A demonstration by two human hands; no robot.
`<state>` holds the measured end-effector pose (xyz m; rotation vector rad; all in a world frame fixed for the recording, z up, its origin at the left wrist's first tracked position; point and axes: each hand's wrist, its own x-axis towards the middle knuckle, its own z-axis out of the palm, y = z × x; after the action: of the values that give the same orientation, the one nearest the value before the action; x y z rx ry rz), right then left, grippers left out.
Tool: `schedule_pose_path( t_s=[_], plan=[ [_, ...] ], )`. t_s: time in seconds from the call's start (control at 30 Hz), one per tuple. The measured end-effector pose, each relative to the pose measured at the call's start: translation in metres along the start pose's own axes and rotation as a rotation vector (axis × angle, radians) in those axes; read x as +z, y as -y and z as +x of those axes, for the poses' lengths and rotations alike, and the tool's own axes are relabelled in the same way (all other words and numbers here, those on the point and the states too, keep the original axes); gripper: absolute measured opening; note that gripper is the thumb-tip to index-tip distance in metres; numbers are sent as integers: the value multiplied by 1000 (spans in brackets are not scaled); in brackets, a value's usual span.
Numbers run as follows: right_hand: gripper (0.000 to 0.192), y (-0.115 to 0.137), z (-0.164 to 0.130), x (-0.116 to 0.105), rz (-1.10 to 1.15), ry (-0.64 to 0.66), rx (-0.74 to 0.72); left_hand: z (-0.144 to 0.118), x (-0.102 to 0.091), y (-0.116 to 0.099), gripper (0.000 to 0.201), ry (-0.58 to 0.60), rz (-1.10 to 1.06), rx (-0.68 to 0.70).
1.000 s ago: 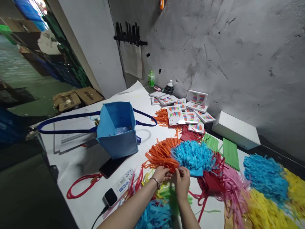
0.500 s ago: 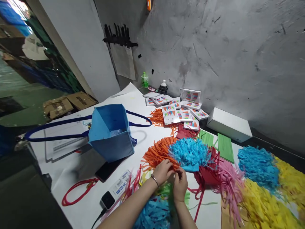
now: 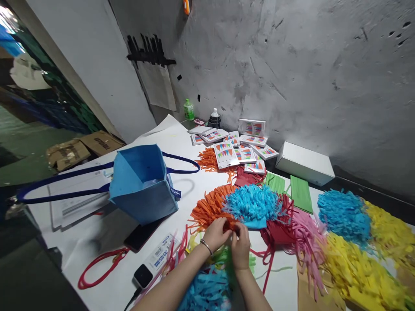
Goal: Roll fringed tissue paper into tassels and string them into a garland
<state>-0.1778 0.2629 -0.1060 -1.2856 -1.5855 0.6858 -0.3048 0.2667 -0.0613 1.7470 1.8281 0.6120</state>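
Orange fringe [image 3: 210, 207] | between both hands | left [image 3: 218, 233], right [image 3: 240, 248] pinching its edge

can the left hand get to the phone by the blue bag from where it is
Probably yes. The left hand is at the orange fringe, and the phone lies face up to its left, partly tucked under the blue bag. Only loose paper strips and bare table lie between.
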Motion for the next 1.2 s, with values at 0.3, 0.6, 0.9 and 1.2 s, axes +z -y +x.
schedule_pose_path(
  t_s=[0.3,0.6,0.9,1.2],
  plan=[
    [26,-3,-6,3,-18,64,3,0,10,0,13,38,5,-144],
    [30,-4,-7,15,193,-49,352,-3,16,1,26,1,-55,-159],
    [39,5,-9,15,174,-13,341,4,18,15,38,-43,-216,-217],
    [42,-3,-12,10,362,-49,449,-2,25,9,28,-51,-384,-184]
  ],
)
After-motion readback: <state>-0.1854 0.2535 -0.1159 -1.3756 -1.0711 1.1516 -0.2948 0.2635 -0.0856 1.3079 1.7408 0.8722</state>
